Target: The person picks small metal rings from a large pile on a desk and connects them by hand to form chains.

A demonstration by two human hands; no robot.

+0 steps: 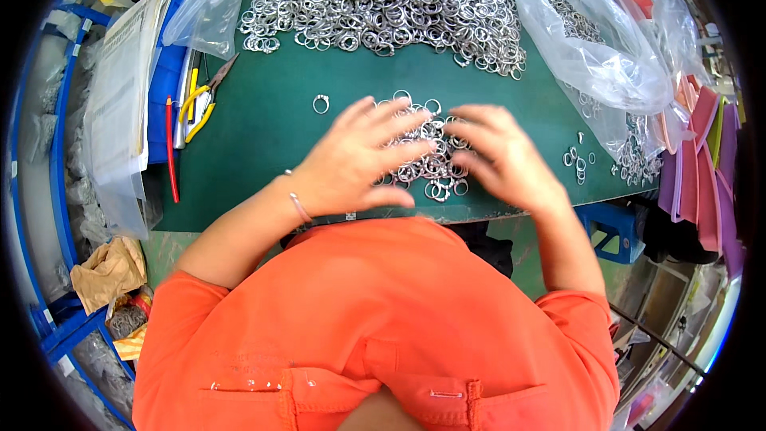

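A small pile of silver finger rings (pixel 437 163) lies near the front edge of the green table (pixel 271 140). My left hand (pixel 355 153) is over the left side of this pile, its fingers spread and the fingertips at the rings. From the other side my right hand (pixel 511 158) reaches in, fingers apart and slightly blurred. Both palms face down, and neither hand shows a ring gripped. Parts of the pile are hidden beneath my fingers. One lone ring (pixel 321 104) rests to the left, beyond my left hand.
A large heap of rings (pixel 383 4) covers the table's far side. Clear plastic bags (pixel 594 52) with rings stand at right, near a few loose rings (pixel 576 163). Yellow-handled pliers (pixel 199 104), a red stick (pixel 171 152) and stacked papers (pixel 128 84) are left. A blue stool (pixel 613 231) is below right.
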